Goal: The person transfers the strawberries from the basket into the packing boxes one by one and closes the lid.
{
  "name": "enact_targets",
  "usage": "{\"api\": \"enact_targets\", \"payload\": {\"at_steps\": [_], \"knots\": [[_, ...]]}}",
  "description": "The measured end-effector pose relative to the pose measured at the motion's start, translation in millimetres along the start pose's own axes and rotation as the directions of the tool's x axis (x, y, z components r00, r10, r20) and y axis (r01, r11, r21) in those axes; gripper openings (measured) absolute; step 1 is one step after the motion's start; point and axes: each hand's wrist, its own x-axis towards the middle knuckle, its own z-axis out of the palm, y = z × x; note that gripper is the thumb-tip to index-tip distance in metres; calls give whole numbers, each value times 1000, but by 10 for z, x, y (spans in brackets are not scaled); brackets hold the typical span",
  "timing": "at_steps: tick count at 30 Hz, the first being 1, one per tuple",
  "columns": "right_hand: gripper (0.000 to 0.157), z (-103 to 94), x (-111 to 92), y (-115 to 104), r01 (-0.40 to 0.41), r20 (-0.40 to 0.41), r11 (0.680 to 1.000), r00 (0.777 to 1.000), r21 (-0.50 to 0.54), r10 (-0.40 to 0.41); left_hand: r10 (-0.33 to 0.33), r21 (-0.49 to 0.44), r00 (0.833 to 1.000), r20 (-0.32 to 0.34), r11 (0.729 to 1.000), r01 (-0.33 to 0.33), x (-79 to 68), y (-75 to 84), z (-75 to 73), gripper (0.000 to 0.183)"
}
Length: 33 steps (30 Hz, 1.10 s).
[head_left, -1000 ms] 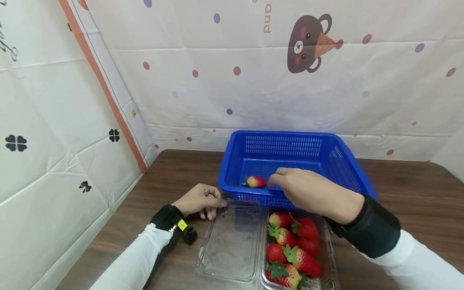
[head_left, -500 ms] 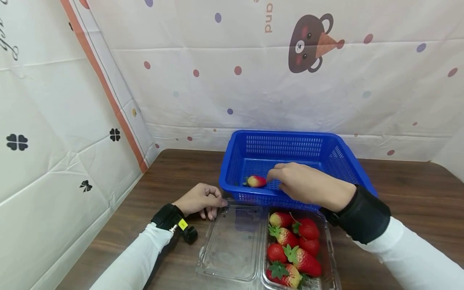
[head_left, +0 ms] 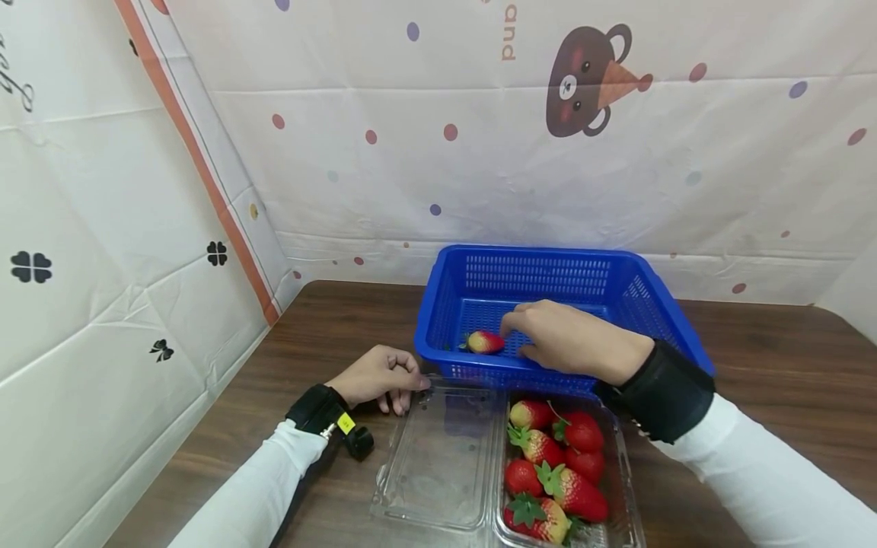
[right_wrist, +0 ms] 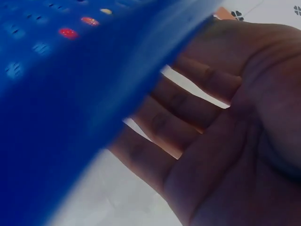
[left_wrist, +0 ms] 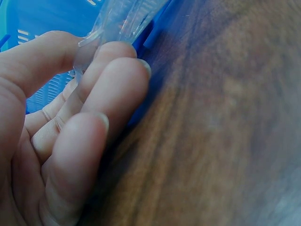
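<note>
My left hand (head_left: 379, 378) pinches the far left corner of the clear plastic lid (head_left: 438, 460) of a hinged strawberry box, thumb against fingers; the left wrist view shows the clear plastic (left_wrist: 124, 21) between them. Over the near rim of a blue basket (head_left: 426, 308) reaches my right hand (head_left: 575, 339), its fingertips just right of a lone strawberry (head_left: 486, 342) lying inside. In the right wrist view the basket wall (right_wrist: 94, 108) hides those fingertips, and the loosely bent fingers (right_wrist: 150, 150) hold nothing visible.
The box's tray (head_left: 626, 476), in front of the basket, holds several red strawberries (head_left: 578, 496) with green leaves. Behind the brown wooden table (head_left: 760, 365) hangs a patterned white cloth (head_left: 329, 183), which also runs along the left side.
My right hand has shifted slightly left and farther into the basket, its forearm following. The left hand keeps its pinch on the lid, and the strawberry stays where it was.
</note>
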Motion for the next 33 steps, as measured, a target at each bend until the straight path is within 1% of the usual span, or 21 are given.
{"api": "enact_targets", "payload": {"at_steps": [8, 19, 33], "knots": [[27, 28, 33, 13, -34, 16, 998, 999, 48, 33, 5, 5, 1000, -2, 1000, -5, 12, -12, 1, 31], [26, 78, 74, 22, -52, 12, 997, 999, 64, 51, 1, 3, 1000, -2, 1000, -1, 6, -5, -6, 32], [24, 154, 150, 96, -109, 37, 979, 994, 171, 104, 8, 8, 1000, 0, 1000, -8, 8, -2, -7, 31]]}}
